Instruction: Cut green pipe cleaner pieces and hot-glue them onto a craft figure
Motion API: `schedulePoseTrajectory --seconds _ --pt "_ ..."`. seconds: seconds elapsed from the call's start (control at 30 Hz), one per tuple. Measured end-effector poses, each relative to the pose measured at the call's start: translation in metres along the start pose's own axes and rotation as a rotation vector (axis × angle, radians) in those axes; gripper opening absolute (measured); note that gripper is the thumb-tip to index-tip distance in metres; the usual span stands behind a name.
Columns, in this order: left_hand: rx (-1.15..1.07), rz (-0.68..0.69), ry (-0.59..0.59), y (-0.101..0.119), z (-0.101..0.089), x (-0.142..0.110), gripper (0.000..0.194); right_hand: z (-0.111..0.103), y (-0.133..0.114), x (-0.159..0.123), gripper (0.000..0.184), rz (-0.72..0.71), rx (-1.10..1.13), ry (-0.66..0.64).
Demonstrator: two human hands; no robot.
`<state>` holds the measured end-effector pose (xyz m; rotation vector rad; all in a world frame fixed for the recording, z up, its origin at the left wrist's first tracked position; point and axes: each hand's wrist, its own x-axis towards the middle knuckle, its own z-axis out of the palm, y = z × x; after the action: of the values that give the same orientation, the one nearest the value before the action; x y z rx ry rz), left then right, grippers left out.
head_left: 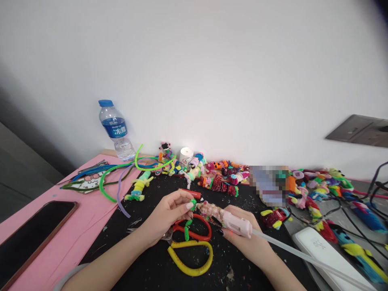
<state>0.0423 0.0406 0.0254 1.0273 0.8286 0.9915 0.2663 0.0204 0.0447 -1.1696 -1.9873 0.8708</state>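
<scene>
My left hand (169, 214) pinches a small green pipe-cleaner piece (192, 204) between thumb and fingers, above the black mat (145, 266). My right hand (245, 238) grips a pink glue gun (228, 220), its glitter-crusted nozzle touching the green piece. A clear glue stick (303, 256) juts out of the gun's back toward the right. Under my hands lie red-handled scissors (200, 230) and a yellow pipe-cleaner loop (190, 258).
A row of pipe-cleaner figures (218, 173) lines the wall, with a lit candle (186, 154) and a water bottle (117, 131). A phone (33, 234) lies on the pink sheet at left. Loose pipe cleaners (121, 173), cables and a white power strip (327, 254) sit around.
</scene>
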Motion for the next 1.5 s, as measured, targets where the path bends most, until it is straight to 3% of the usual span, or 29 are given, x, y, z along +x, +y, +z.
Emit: schedulePoseTrajectory --seconds 1.5 --pt "-0.081 0.001 0.078 0.0032 -0.0011 0.0003 0.013 0.002 0.0 -0.0003 0.02 0.018 -0.008 -0.035"
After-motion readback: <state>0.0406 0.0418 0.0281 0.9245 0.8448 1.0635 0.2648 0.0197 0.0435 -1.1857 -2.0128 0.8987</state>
